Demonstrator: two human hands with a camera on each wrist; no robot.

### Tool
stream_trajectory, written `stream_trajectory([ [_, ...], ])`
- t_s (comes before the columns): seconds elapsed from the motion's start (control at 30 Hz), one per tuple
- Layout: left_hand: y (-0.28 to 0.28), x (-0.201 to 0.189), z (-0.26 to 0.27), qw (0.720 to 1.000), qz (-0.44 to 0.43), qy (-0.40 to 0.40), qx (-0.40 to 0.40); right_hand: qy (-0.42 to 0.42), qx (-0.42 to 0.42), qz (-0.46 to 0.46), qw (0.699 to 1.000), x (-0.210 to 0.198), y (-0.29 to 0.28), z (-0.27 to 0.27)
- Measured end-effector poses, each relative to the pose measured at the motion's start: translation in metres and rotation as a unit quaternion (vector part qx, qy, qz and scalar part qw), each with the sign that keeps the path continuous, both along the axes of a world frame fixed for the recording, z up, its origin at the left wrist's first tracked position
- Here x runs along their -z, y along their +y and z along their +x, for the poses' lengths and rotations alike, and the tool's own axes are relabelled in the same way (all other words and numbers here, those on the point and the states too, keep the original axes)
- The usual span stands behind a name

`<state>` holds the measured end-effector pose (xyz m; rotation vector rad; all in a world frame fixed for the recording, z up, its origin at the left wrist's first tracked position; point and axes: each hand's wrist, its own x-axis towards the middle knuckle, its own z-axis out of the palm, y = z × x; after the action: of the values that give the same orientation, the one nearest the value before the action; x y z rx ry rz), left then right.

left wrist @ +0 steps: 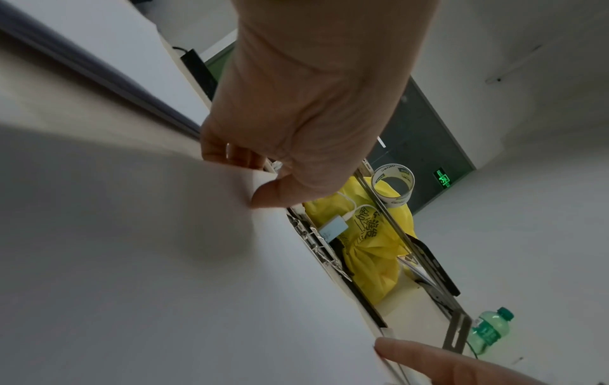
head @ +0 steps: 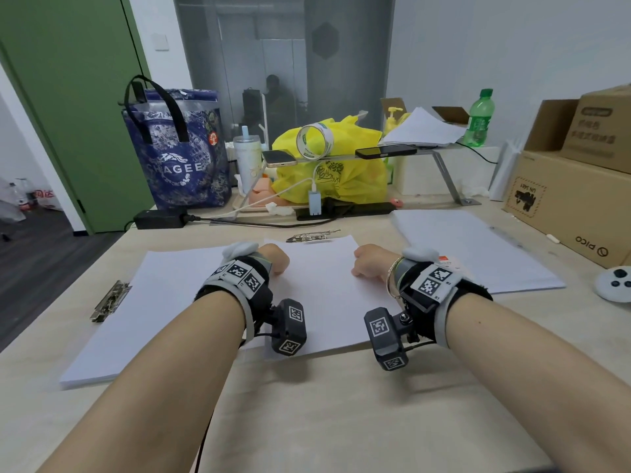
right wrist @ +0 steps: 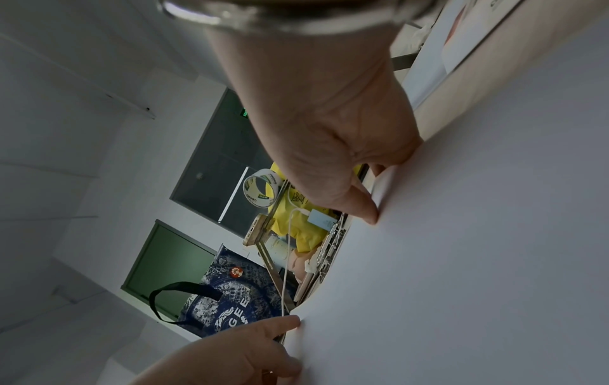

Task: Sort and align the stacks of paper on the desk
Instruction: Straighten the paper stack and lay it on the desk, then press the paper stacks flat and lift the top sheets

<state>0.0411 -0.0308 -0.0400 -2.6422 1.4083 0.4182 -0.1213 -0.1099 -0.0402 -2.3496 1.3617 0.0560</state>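
Note:
Three white paper stacks lie on the light wooden desk (head: 341, 421). The left stack (head: 153, 302) has a metal clip (head: 111, 300) at its left edge. The right stack (head: 471, 254) lies askew. The middle stack (head: 321, 295) overlaps the left one, and a metal clip (head: 312, 235) lies at its far edge. My left hand (head: 275, 261) pinches the middle stack's far left corner, thumb (left wrist: 267, 195) on top and fingers curled past the edge. My right hand (head: 367, 264) pinches its far right corner, with the thumb (right wrist: 362, 208) pressed on the paper (right wrist: 461, 260).
Behind the papers stand a blue tote bag (head: 177, 155), a yellow plastic bag (head: 327, 172), a tape roll (head: 314, 141) and phones on a metal riser (head: 444, 172), a green bottle (head: 479, 119) and a power adapter (head: 160, 218). Cardboard boxes (head: 573, 199) and a white controller (head: 614, 285) are at the right.

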Motion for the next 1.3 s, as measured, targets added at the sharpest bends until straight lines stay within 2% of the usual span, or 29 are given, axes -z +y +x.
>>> stream_trajectory([
  [0.1, 0.002, -0.009, -0.005, 0.999, -0.005, 0.019, -0.033, 0.048, -0.015, 0.016, 0.999, 0.001, -0.004, 0.0],
  [0.27, -0.002, -0.009, 0.004, 0.997, 0.004, 0.051, -0.05, 0.063, -0.01, -0.006, 0.998, 0.007, -0.01, 0.005],
  [0.4, -0.005, -0.012, 0.007, 0.997, 0.043, 0.049, -0.044, 0.072, -0.012, -0.006, 0.997, 0.007, -0.013, 0.006],
  [0.57, -0.004, -0.013, 0.012, 0.998, 0.049, 0.035, -0.022, 0.092, -0.022, 0.019, 0.995, -0.002, -0.017, 0.008],
  [0.73, -0.005, -0.013, 0.019, 0.998, 0.045, 0.029, -0.013, -0.02, 0.014, -0.03, 0.999, -0.024, -0.031, 0.019],
  [0.83, -0.008, -0.012, 0.023, 0.999, 0.042, 0.023, -0.004, -0.031, 0.002, -0.016, 0.999, -0.035, -0.039, 0.032],
  [1.0, -0.012, -0.01, 0.025, 0.999, 0.038, 0.033, -0.007, -0.042, 0.016, 0.016, 0.999, -0.026, -0.052, 0.044],
  [1.1, -0.013, -0.009, 0.026, 0.999, 0.035, 0.029, -0.004, -0.115, 0.054, 0.057, 0.99, -0.018, -0.056, 0.054],
  [1.3, -0.018, -0.012, 0.027, 0.998, 0.051, 0.026, 0.002, -0.198, 0.111, 0.024, 0.973, -0.018, -0.061, 0.073],
])
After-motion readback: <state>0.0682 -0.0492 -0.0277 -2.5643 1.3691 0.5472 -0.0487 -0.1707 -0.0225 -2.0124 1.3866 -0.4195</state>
